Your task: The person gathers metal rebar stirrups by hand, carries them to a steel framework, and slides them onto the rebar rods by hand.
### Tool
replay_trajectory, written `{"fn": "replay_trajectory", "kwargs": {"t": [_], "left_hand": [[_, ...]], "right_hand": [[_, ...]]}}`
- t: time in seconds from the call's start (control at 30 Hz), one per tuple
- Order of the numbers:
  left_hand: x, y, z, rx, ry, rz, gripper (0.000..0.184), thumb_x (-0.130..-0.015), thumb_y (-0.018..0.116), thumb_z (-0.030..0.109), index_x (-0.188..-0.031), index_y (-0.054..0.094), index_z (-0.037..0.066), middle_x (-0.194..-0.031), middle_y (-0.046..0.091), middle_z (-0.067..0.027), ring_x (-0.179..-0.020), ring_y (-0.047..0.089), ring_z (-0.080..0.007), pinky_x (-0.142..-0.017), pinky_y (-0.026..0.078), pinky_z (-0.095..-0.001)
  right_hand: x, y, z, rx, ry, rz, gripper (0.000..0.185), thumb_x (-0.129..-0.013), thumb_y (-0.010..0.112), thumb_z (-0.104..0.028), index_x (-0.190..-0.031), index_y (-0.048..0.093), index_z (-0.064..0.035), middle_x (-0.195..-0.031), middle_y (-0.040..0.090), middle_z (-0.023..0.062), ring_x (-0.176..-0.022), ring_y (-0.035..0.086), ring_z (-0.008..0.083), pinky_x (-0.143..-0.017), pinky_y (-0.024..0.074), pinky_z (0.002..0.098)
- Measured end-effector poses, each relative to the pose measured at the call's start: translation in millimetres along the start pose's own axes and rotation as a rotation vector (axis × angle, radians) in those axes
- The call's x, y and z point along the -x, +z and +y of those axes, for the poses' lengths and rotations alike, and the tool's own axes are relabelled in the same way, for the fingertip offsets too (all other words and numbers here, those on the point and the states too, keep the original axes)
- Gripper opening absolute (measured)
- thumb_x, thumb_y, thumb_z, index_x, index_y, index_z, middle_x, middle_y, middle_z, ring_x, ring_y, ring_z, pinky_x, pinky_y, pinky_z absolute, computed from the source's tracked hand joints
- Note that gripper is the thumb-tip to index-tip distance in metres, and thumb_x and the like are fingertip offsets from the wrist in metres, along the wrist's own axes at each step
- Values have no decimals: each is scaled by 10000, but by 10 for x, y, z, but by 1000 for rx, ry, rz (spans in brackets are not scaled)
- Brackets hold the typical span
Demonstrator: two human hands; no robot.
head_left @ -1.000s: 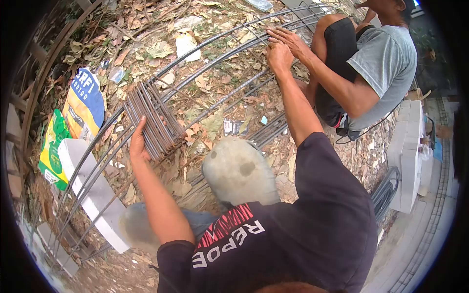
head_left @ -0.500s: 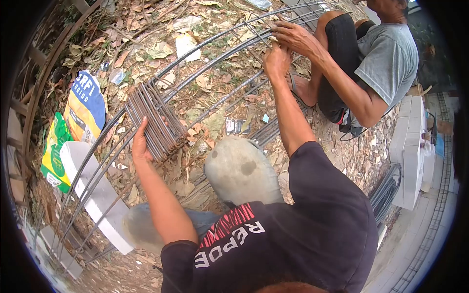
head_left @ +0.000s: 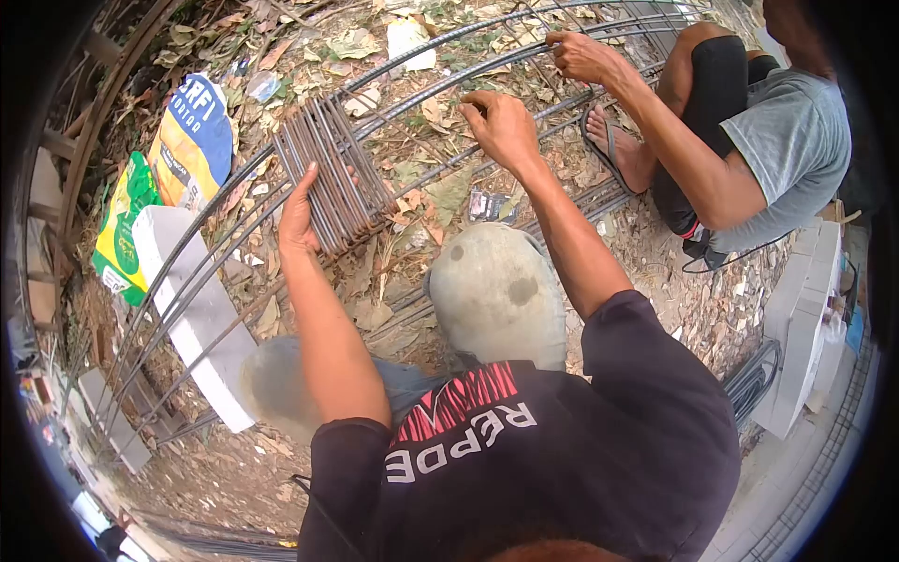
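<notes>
My left hand [head_left: 300,217] grips a stack of square rebar stirrups [head_left: 330,173], thumb on the near side and fingertips showing through past it. The stack hangs around the long steel bars [head_left: 412,110], which run in a curve across the view. My right hand [head_left: 506,133] is above these bars, to the right of the stack. Its fingers are bent a little, the thumb stands apart from them, and I see nothing between them. Farther right, a co-worker's hand [head_left: 585,58] reaches over the same bars, near thin crossing rods.
The co-worker [head_left: 787,140] squats at the right. White blocks [head_left: 192,314] prop the bars at left, beside a blue-and-yellow sack [head_left: 192,140] and a green one [head_left: 128,225]. More pale blocks [head_left: 801,328] and coiled rods [head_left: 754,379] lie at right. Dry leaves cover the ground.
My right hand has come away from the co-worker's hands and moved left, toward the stirrups. My left hand still grips the stack. The camera view has shifted slightly.
</notes>
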State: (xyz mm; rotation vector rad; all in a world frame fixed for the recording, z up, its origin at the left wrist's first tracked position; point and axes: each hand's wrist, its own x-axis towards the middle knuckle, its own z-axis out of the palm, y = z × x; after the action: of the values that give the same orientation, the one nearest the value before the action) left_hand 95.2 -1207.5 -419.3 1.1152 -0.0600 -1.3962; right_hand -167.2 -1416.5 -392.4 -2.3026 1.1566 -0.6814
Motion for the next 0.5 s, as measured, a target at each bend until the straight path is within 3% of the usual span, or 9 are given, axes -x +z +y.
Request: {"fn": "replay_trajectory", "kwargs": {"t": [0.07, 0.17, 0.27, 0.4, 0.5], "left_hand": [[18, -40, 18, 14, -1, 17, 524, -984, 623, 389, -1286, 569, -35, -1118, 716, -183, -980, 723, -280, -833, 615, -435], [29, 73, 0, 14, -10, 1, 520, -982, 622, 392, -1285, 580, -29, -1123, 716, -176, -984, 722, -275, -843, 611, -442], [-6, 17, -13, -20, 5, 10, 512, -988, 602, 414, -1283, 601, -6, -1135, 714, -158, -1004, 716, -269, -866, 603, -467], [10, 33, -12, -20, -2, -2, 509, -989, 600, 417, -1275, 609, -5, -1131, 716, -157, -1007, 715, -269, -869, 602, -463], [20, 26, -13, 1, 2, -25, 505, -987, 604, 413, -1269, 613, -5, -1130, 717, -157, -1009, 714, -270, -871, 603, -457]], "right_hand": [[-70, -49, -195, -4, 31, -159, 277, -906, 667, -318, -994, 783, -83, -783, 729, 172, -768, 712, 389, -719, 554, 498], [-28, 62, -512, 49, -8, -408, 330, -917, 675, -383, -1019, 769, -85, -821, 732, 164, -776, 705, 354, -712, 542, 456], [32, 311, -600, 21, -100, -378, 262, -889, 696, -312, -962, 755, -67, -790, 701, 206, -773, 684, 408, -694, 533, 503], [-3, 434, -513, 65, -100, -264, 174, -883, 645, -209, -873, 714, -50, -798, 699, 207, -785, 684, 415, -702, 536, 515], [-75, 246, -334, 152, -113, -215, 177, -890, 641, -215, -881, 712, -53, -827, 703, 202, -790, 684, 412, -705, 540, 512]]}}
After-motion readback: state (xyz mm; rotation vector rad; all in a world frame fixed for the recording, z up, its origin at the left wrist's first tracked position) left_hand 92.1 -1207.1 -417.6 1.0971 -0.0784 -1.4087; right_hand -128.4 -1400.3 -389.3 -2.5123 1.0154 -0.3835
